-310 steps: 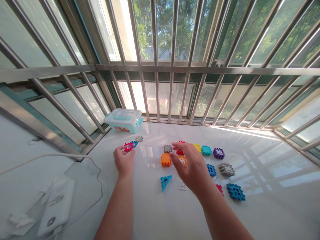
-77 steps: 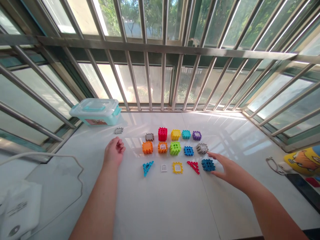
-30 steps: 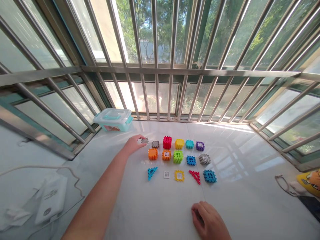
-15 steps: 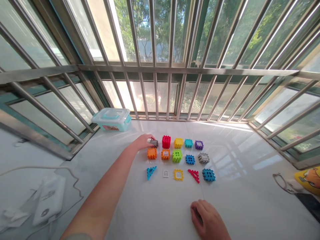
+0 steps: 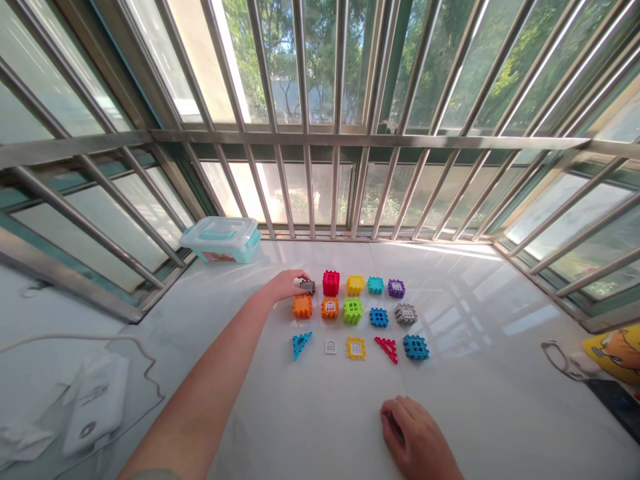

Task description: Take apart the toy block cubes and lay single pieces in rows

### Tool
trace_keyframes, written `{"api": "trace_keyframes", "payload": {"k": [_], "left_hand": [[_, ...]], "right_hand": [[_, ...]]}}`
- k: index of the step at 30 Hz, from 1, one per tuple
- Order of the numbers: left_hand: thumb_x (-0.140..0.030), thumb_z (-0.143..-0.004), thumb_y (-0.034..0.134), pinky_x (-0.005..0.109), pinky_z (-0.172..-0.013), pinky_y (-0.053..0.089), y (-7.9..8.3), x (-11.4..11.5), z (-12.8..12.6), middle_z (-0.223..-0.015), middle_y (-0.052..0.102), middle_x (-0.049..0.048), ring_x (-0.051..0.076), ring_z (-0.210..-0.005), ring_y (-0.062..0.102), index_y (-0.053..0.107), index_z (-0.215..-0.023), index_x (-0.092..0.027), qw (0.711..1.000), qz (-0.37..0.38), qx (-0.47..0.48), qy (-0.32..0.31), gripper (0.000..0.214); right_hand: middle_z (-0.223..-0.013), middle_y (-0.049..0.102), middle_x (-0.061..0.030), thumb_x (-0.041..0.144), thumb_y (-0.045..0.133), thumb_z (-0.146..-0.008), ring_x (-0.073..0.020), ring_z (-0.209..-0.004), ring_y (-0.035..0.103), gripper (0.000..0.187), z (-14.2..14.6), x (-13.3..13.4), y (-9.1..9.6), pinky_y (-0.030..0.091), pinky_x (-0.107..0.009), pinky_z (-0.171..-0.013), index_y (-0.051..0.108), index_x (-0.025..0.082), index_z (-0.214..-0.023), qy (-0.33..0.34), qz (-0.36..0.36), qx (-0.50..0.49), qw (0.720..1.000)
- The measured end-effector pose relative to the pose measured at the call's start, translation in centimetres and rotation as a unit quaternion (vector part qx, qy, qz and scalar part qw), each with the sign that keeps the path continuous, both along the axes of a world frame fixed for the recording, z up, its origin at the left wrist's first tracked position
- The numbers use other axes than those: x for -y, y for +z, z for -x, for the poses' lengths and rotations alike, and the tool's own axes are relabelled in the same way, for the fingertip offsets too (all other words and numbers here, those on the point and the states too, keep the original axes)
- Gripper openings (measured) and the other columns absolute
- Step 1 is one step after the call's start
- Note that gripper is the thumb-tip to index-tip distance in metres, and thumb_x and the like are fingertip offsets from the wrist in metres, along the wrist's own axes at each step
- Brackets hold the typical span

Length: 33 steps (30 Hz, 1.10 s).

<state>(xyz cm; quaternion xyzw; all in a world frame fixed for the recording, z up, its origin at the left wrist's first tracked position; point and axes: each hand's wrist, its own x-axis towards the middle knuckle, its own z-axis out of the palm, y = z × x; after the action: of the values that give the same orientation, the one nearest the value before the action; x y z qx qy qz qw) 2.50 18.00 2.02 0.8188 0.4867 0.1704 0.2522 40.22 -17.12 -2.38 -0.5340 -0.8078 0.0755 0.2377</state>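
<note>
1. Grey waffle block stands at the left end of the back row on a polished white ledge, just beside a red waffle cube and directly behind an orange waffle cube.
2. Left hand reaches in from the lower left. Its left-hand fingers are together and clamped on the block's left side (the thumb is hard to make out from here).
3. The block looks squat and nearly square, so no long axis shows, and it is too small to tell which way its faces point.
4. Right hand rests on the ledge, well in front of the rows. Its right-hand fingers are curled together, with nothing visible between them.
5. Three rows of blocks lie side by side, ending in front with a teal triangle and a blue waffle block.
6. A plastic storage box sits back left, near the steel window bars along the ledge's far edge. Open ledge runs right of the rows and between them and the near side.
</note>
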Motion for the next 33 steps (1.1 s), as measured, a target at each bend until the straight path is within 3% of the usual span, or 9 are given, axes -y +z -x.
{"api": "trace_keyframes", "payload": {"k": [12, 23, 33], "left_hand": [[-0.049, -0.075, 0.081, 0.034, -0.097, 0.053, 0.0, 0.0, -0.5, -0.119, 0.078, 0.0022, 0.027, -0.111, 0.070, 0.077, -0.113, -0.028, 1.000, -0.004, -0.004, -0.007, 0.044], [-0.044, -0.077, 0.074, 0.033, -0.098, 0.054, 1.1, 0.0, -0.3, -0.123, 0.077, -0.0006, 0.026, -0.113, 0.070, 0.075, -0.117, -0.030, 0.999, 0.024, -0.022, -0.041, 0.042], [-0.038, -0.078, 0.071, 0.033, -0.106, 0.052, 1.2, 0.0, 0.1, -0.130, 0.075, -0.0027, 0.025, -0.120, 0.069, 0.074, -0.122, -0.033, 0.997, 0.038, -0.028, -0.055, 0.045]], "right_hand": [[-0.087, 0.066, -0.0028, 0.019, 0.055, -0.102, -0.0205, -0.079, 0.065, 0.008, 0.1, -0.2, 0.1, 0.052, -0.034, -0.076, 0.060, 0.026, -0.100, 0.001, 0.000, 0.001, 1.000], [-0.088, 0.066, -0.0029, 0.020, 0.055, -0.102, -0.0203, -0.079, 0.066, 0.007, -0.1, 0.1, 0.0, 0.053, -0.034, -0.077, 0.059, 0.026, -0.101, 0.004, 0.008, 0.005, 1.000], [-0.087, 0.066, -0.0024, 0.021, 0.057, -0.101, -0.0202, -0.079, 0.065, 0.007, -0.1, 0.1, 0.0, 0.052, -0.033, -0.076, 0.061, 0.026, -0.099, -0.003, 0.007, -0.003, 1.000]]}}
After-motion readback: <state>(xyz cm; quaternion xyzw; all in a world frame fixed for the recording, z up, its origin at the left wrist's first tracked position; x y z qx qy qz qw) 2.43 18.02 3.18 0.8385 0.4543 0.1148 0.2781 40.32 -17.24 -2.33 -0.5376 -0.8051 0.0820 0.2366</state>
